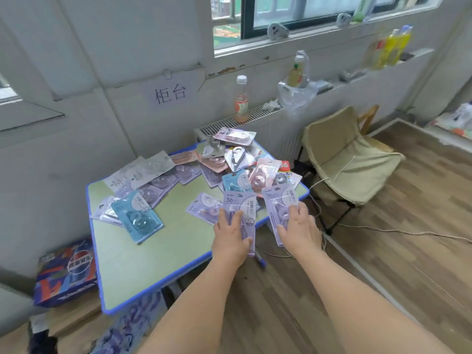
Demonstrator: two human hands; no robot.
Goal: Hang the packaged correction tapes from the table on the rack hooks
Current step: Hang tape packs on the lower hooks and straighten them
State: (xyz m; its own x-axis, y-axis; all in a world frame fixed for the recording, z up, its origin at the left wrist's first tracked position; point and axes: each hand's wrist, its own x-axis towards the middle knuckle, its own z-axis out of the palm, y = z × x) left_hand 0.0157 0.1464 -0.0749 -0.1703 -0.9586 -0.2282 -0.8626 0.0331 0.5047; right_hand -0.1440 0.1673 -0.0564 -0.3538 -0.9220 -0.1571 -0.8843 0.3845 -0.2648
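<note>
My left hand (231, 240) grips a purple packaged correction tape (238, 205) at the table's right edge. My right hand (298, 229) grips a second purple pack (277, 200) just beyond that edge. Both packs point away from me. Several more packs lie on the green table (143, 261): a teal pack (136, 215) at the left, grey packs (145, 169) behind it, and a pink and grey pile (237, 154) at the far corner. Another purple pack (203, 206) lies flat beside my left hand. No rack or hooks are in view.
A beige folding chair (344, 159) stands right of the table, with cords (383, 229) trailing on the wood floor. A drink bottle (241, 99) stands on the radiator behind the table. A cola carton (67, 272) sits on the floor at the left.
</note>
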